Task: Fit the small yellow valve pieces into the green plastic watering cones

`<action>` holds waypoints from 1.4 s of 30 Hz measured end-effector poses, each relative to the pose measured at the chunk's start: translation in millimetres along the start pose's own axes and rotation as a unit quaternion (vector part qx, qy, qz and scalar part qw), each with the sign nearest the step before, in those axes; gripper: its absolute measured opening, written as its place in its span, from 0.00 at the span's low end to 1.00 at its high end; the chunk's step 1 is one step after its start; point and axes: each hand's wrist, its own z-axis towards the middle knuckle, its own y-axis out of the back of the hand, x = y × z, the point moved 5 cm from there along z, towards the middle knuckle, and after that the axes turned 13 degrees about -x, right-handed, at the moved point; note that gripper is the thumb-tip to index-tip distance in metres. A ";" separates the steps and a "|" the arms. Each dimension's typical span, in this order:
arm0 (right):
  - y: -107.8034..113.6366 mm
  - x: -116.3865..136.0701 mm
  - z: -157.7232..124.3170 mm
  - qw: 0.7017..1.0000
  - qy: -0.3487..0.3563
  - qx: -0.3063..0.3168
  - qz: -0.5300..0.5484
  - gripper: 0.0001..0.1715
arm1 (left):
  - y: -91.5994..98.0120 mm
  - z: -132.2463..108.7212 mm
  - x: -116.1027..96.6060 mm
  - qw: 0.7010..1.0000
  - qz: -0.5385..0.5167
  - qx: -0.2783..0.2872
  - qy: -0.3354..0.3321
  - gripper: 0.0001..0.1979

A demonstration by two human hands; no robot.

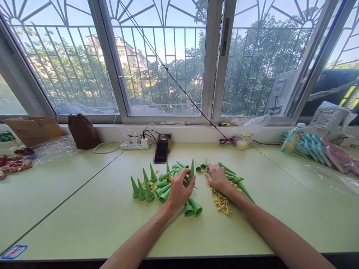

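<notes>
My left hand (181,188) is closed around a green plastic spike (192,169), which stands nearly upright with its tip up. Around and below that hand lie several more green spikes (165,194), some showing their hollow wide ends. My right hand (218,178) is palm down over a pile of small yellow plastic nozzles (221,203), thumb and forefinger apart. Its fingertips are near the pile's left edge, and I see nothing held in them. Beyond and beside the right wrist lie further green spikes (243,188).
Several green spikes (141,191) stand upright on the table (92,224) at left. Along the windowsill are a power strip (136,145), a brown bag (82,131), a clear tub (243,141) and a bottle (293,139). Packets (314,149) lie far right.
</notes>
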 end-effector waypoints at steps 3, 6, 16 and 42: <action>3.3 1.3 -0.2 1.000 0.001 -0.014 0.012 0.18 | -0.7 -0.1 1.2 1.000 -0.004 0.003 0.004 0.07; 13.2 4.5 1.0 0.998 0.022 -0.057 0.006 0.16 | -1.5 -1.4 3.8 1.000 -0.005 0.003 0.008 0.07; 7.9 27.1 42.6 0.995 0.089 0.035 -0.024 0.19 | -4.0 -5.2 4.0 1.000 -0.007 0.014 0.012 0.06; -33.8 24.7 91.9 0.969 0.051 0.220 -0.094 0.16 | -6.6 -7.0 1.4 0.999 0.002 0.033 0.006 0.05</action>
